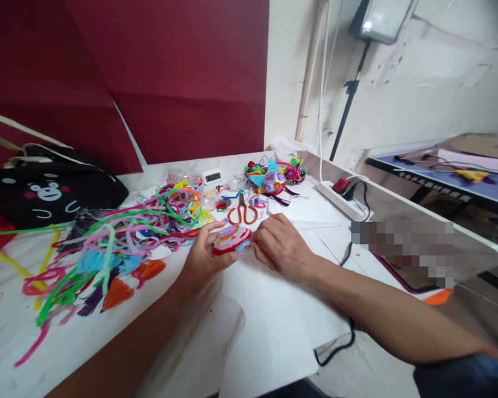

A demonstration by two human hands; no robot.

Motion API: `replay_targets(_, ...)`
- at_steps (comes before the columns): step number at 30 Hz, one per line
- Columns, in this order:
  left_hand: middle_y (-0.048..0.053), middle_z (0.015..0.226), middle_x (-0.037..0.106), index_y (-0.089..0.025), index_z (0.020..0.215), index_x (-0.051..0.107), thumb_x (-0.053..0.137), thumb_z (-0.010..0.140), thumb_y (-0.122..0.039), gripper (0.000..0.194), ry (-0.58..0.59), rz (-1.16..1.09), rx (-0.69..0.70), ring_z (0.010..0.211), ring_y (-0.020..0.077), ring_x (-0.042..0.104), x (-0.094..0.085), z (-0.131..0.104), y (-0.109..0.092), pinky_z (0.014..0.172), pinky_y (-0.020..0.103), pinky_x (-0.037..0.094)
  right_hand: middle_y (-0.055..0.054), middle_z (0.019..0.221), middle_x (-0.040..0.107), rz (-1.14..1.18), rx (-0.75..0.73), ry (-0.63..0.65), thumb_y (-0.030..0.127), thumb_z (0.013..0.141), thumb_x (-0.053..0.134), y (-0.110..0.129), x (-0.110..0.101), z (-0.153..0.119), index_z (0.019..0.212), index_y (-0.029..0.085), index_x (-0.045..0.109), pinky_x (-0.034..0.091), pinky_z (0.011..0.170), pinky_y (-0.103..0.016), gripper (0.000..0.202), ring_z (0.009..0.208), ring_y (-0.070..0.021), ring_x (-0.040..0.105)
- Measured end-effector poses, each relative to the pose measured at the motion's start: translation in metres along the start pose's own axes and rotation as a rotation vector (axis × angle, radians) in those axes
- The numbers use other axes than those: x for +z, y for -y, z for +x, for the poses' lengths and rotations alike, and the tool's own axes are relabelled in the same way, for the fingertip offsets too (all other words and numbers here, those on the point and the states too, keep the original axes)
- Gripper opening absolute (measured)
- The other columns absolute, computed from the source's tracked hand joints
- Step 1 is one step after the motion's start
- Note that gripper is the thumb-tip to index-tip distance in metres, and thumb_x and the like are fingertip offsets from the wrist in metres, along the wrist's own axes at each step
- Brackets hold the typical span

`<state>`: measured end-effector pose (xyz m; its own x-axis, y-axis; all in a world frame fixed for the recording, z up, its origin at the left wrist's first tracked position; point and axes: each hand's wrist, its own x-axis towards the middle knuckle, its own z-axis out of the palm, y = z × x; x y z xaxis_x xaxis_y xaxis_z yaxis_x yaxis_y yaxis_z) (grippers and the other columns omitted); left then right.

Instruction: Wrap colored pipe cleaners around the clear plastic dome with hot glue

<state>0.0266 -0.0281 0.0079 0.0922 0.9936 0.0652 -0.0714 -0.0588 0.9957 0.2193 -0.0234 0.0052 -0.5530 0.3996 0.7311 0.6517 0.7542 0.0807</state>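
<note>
Forearms: left forearm (145,337) and right forearm (382,304) nearest the camera, entering from the near left and near right; dark sleeve (460,376) at the near right corner.
Striped fuzzy piece (231,239): between the hands, over the far part of the white sheet (269,326); rounded, banded in lilac, orange, red and blue.
Left hand (203,249): holding the piece from its left, thumb along the near side, fingers curled round the left and far side.
Right hand (280,243): at the piece's right end, fingers bunched narrow, back of hand up; cannot tell whether the fingertips pinch a strand.
Key relation: piece lies directly left of the right fingertips, at or just beside them; its long axis seems to run left to right, so its right end faces that hand. Left hand has the closer contact.
Red-handled cutters (242,205): just beyond the piece, handles toward the near side.
Fuzzy stems (149,221): tangled heap, left of the left hand.
Bright ornaments (271,182): far side, beyond the right hand.
</note>
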Motion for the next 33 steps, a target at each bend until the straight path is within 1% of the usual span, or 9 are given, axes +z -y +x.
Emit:
replay_targets(4, 0.008, 0.109, 0.071, -0.023, 0.109, 0.054, 0.083, 0.051, -0.025, 0.065, 0.009, -0.011, -0.002, 0.105, 0.0335, 0.066, 0.0, -0.001, 0.0, 0.094, 0.047, 0.049, -0.004, 0.072, 0.057, 0.157, 0.121, -0.037, 0.017, 0.092, 0.046, 0.006, 0.005, -0.003, 0.081, 0.019, 0.051, 0.037, 0.07, -0.033, 0.012, 0.068, -0.0176, 0.048)
replay_targets(6, 0.008, 0.109, 0.071, -0.024, 0.109, 0.055, 0.083, 0.052, -0.026, 0.064, 0.002, -0.017, -0.006, 0.106, 0.0339, 0.066, -0.001, -0.002, -0.001, 0.094, 0.048, 0.049, -0.003, 0.072, 0.057, 0.228, 0.153, -0.04, 0.017, 0.092, 0.047, 0.006, 0.005, -0.003, 0.081, 0.019, 0.05, 0.037, 0.069, -0.032, 0.012, 0.069, -0.0168, 0.05)
replay_targets(10, 0.007, 0.109, 0.071, -0.023, 0.111, 0.054, 0.082, 0.054, -0.027, 0.064, -0.016, -0.011, -0.051, 0.108, 0.034, 0.065, -0.001, -0.001, -0.003, 0.092, 0.047, 0.051, -0.004, 0.075, 0.059, 0.247, 0.118, -0.008, 0.021, 0.095, 0.046, 0.0, 0.003, -0.004, 0.085, 0.019, 0.053, 0.037, 0.072, -0.032, 0.012, 0.071, -0.017, 0.052)
replay_targets(14, 0.007, 0.101, 0.071, -0.02, 0.112, 0.052, 0.081, 0.053, -0.027, 0.067, -0.027, -0.009, -0.05, 0.1, 0.0319, 0.067, -0.002, 0.0, -0.003, 0.09, 0.046, 0.051, -0.006, 0.08, 0.062, 0.194, 0.05, 0.031, 0.021, 0.095, 0.046, -0.005, -0.001, -0.003, 0.09, 0.019, 0.055, 0.038, 0.076, -0.035, 0.011, 0.076, -0.0189, 0.054)
replay_targets(21, 0.006, 0.101, 0.071, -0.022, 0.113, 0.051, 0.081, 0.054, -0.026, 0.066, -0.02, 0.001, -0.042, 0.098, 0.0292, 0.068, -0.003, 0.001, -0.004, 0.084, 0.04, 0.052, -0.005, 0.076, 0.059, 0.249, 0.124, 0.045, 0.021, 0.093, 0.046, -0.003, -0.004, -0.002, 0.085, 0.018, 0.054, 0.038, 0.072, -0.033, 0.011, 0.071, -0.0177, 0.054)
replay_targets(25, 0.007, 0.104, 0.07, -0.022, 0.114, 0.05, 0.081, 0.054, -0.025, 0.067, -0.017, 0.012, -0.057, 0.1, 0.0308, 0.068, -0.002, 0.0, -0.005, 0.084, 0.042, 0.053, -0.005, 0.075, 0.059, 0.22, 0.123, 0.07, 0.019, 0.092, 0.045, -0.002, -0.004, -0.001, 0.084, 0.018, 0.053, 0.037, 0.073, -0.033, 0.011, 0.071, -0.0181, 0.052)
replay_targets(27, 0.009, 0.107, 0.07, -0.022, 0.113, 0.051, 0.081, 0.054, -0.024, 0.067, -0.015, 0.003, -0.049, 0.103, 0.0321, 0.067, -0.001, 0.0, -0.004, 0.086, 0.044, 0.052, -0.005, 0.075, 0.059, 0.249, 0.16, 0.059, 0.018, 0.092, 0.046, -0.001, -0.004, -0.001, 0.083, 0.019, 0.052, 0.038, 0.073, -0.034, 0.011, 0.071, -0.018, 0.052)
replay_targets(29, 0.009, 0.109, 0.07, -0.023, 0.112, 0.052, 0.082, 0.052, -0.024, 0.067, -0.023, -0.017, -0.026, 0.104, 0.0329, 0.067, -0.001, 0.001, -0.002, 0.089, 0.045, 0.052, -0.004, 0.075, 0.059, 0.333, 0.232, 0.026, 0.018, 0.092, 0.047, 0.001, -0.003, -0.001, 0.082, 0.02, 0.051, 0.038, 0.073, -0.033, 0.011, 0.072, -0.0176, 0.052)
replay_targets(33, 0.008, 0.105, 0.071, -0.023, 0.111, 0.053, 0.083, 0.05, -0.024, 0.068, -0.035, -0.018, -0.005, 0.1, 0.033, 0.068, -0.002, 0.003, 0.002, 0.088, 0.047, 0.052, 0.0, 0.072, 0.057, 0.543, 0.447, -0.004, 0.02, 0.091, 0.051, 0.006, 0.001, -0.002, 0.079, 0.021, 0.052, 0.038, 0.07, -0.031, 0.012, 0.069, -0.0153, 0.051)
